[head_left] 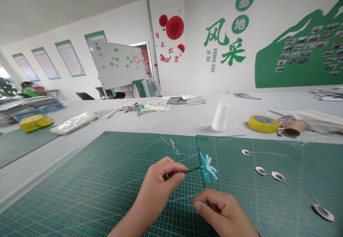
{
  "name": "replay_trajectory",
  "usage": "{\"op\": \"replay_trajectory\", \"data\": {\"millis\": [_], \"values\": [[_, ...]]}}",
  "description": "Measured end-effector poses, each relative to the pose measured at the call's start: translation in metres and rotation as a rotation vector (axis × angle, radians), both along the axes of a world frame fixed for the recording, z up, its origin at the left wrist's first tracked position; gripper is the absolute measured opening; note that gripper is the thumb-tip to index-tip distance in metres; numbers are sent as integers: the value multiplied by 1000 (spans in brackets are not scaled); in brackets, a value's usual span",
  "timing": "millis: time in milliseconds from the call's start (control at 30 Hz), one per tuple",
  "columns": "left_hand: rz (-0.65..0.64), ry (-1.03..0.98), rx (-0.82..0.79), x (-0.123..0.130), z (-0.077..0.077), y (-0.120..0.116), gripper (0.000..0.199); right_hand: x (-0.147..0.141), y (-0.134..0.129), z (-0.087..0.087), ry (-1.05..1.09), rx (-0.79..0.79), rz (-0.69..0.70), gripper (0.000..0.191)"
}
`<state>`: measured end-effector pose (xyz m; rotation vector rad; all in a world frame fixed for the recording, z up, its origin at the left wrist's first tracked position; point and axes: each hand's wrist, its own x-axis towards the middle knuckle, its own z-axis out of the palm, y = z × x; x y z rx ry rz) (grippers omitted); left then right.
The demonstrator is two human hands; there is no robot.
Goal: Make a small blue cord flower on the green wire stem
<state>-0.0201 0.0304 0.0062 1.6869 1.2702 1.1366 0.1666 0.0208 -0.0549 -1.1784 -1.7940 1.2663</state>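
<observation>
My left hand [164,181] pinches the green stem of a beaded flower [208,167] between thumb and fingers. The flower has light blue and white pearl-like loops and points to the right, held above the cutting mat. Just below it, my right hand [218,208] is closed with thumb and forefinger pressed together, apart from the flower. Anything in that pinch is too small to make out. On the right side of the mat lie several pale oval rings [278,176] with thin wire or thread tails.
Two green cutting mats [88,165] meet under the hands. Behind them are a white thread cone [220,116], yellow tape roll [263,123] and cardboard tube [294,127]. Folded fabric [155,105] lies farther back, and a yellow box [35,122] at left. A person [31,90] sits far left.
</observation>
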Motion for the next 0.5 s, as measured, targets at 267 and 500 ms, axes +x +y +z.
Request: {"op": "replay_trajectory", "data": {"millis": [267,500], "values": [[57,-7,-6,-5,-2,2,10,20,21,9,165,-211,-50,37],[129,-12,-22,-8,-2,1,11,37,29,9,293,-431,-51,47]]}}
